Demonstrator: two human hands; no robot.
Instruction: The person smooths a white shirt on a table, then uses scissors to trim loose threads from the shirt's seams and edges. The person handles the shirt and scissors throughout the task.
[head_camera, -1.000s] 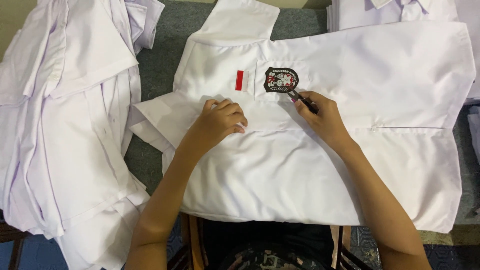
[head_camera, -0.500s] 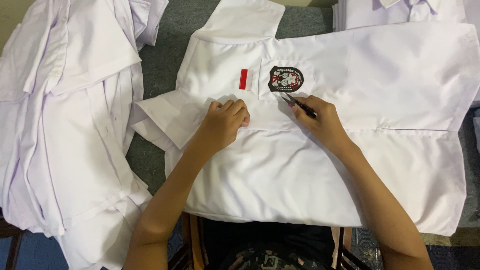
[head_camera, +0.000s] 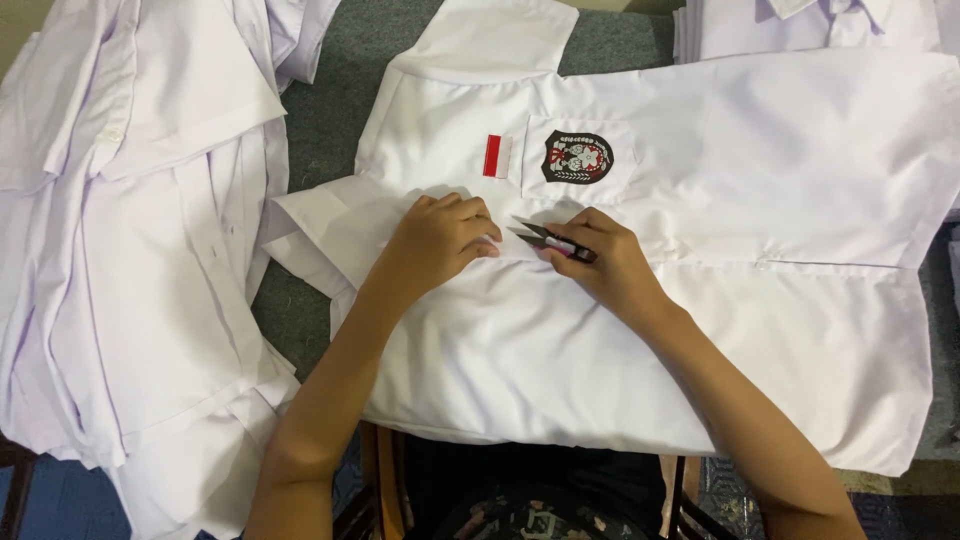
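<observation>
White cotton, a short-sleeved uniform shirt (head_camera: 620, 330) lies flat on the grey cloth-covered table (head_camera: 330, 110), its long axis running left to right, collar end to the right. One dark shield-shaped badge (head_camera: 577, 157) sits on its single chest pocket, one small red-and-white flag patch (head_camera: 497, 156) just beside. The left hand (head_camera: 440, 240) presses closed on the fabric. The right hand (head_camera: 610, 262) is clamped on small thread snips (head_camera: 552, 240), blades pointing left. A heap of white shirts (head_camera: 130, 250) lies left.

Grey-carpeted table (head_camera: 330, 110) under a spread white shirt (head_camera: 760, 180) and heaped white shirts (head_camera: 130, 250).
</observation>
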